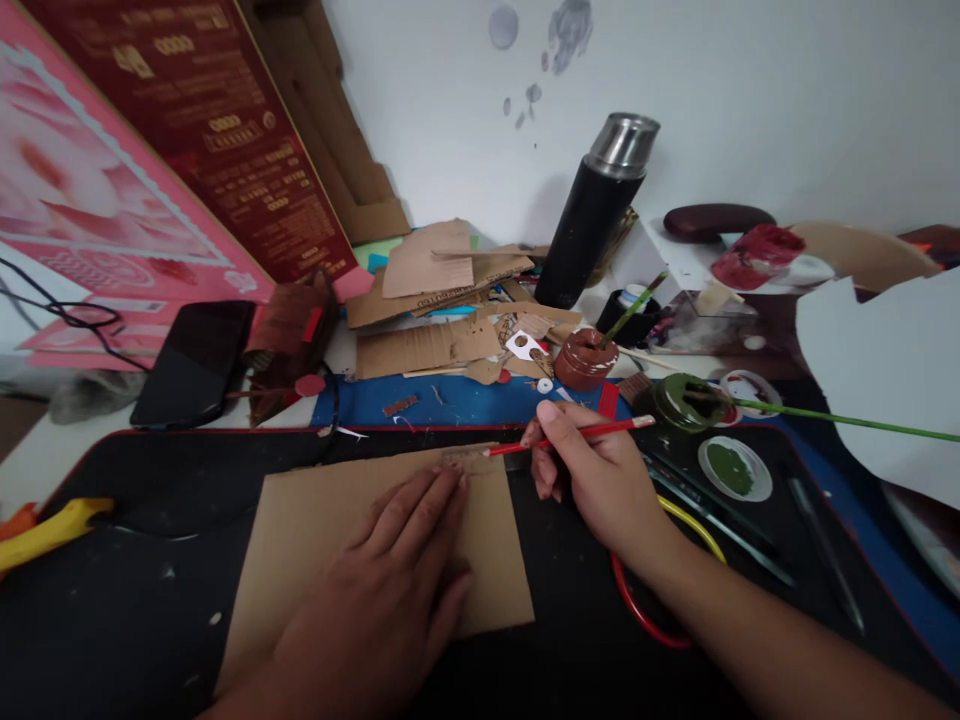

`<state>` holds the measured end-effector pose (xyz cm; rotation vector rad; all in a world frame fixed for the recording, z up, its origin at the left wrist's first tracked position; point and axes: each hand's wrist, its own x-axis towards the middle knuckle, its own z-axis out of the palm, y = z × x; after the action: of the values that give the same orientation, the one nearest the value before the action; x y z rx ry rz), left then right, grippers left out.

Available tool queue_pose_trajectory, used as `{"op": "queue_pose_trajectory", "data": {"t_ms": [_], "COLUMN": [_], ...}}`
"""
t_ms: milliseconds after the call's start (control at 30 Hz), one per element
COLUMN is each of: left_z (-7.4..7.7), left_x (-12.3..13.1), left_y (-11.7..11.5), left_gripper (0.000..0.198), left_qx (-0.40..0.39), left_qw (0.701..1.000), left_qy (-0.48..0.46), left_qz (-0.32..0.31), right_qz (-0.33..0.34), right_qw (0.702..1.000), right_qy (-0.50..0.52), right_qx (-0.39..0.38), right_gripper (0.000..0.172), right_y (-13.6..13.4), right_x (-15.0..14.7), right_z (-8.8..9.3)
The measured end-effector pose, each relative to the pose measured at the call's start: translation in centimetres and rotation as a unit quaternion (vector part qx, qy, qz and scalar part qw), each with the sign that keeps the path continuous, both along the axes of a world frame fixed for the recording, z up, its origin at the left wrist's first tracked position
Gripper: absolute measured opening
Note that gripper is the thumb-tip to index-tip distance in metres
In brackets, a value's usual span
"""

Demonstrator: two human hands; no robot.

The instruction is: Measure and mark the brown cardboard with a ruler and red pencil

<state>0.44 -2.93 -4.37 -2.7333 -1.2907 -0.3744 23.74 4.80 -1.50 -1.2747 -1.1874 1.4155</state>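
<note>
A brown piece of cardboard lies on the black mat. My left hand rests flat on it, fingers stretched out toward its far edge. To the right, my right hand grips a red pencil between thumb and fingers. The pencil's tip points left, close over the cardboard's far right part, where faint dark marks show near my left fingertips. Whether the tip touches the surface I cannot tell.
Cardboard scraps, a black thermos and a brown paint jar stand behind. Rightward are a green paint jar, a lid with green paint and pens. A phone and yellow-handled tool lie left.
</note>
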Motion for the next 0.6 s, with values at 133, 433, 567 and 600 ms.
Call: {"op": "queue_pose_trajectory", "data": {"t_ms": [133, 433, 567, 600], "left_z": [-0.3, -0.5, 0.2, 0.5], "left_x": [0.0, -0.2, -0.1, -0.1], "left_y": [-0.1, -0.1, -0.1, -0.2], "left_gripper": [0.063, 0.058, 0.051, 0.049], "left_qx": [-0.001, -0.033, -0.025, -0.023], "left_qw": [1.000, 0.999, 0.999, 0.999], "left_qy": [0.000, -0.030, -0.044, -0.048], "left_qz": [0.008, 0.006, -0.007, -0.010], "right_qz": [-0.003, -0.010, -0.009, -0.008], "right_qw": [1.000, 0.999, 0.997, 0.997], "right_qy": [0.012, 0.021, 0.024, 0.023], "right_qx": [0.008, 0.048, 0.069, 0.075], "right_gripper": [0.050, 0.051, 0.052, 0.053], "right_y": [-0.3, -0.7, -0.9, -1.0], "right_x": [0.3, 0.5, 0.7, 0.7], "right_z": [-0.1, -0.2, -0.3, -0.3]}}
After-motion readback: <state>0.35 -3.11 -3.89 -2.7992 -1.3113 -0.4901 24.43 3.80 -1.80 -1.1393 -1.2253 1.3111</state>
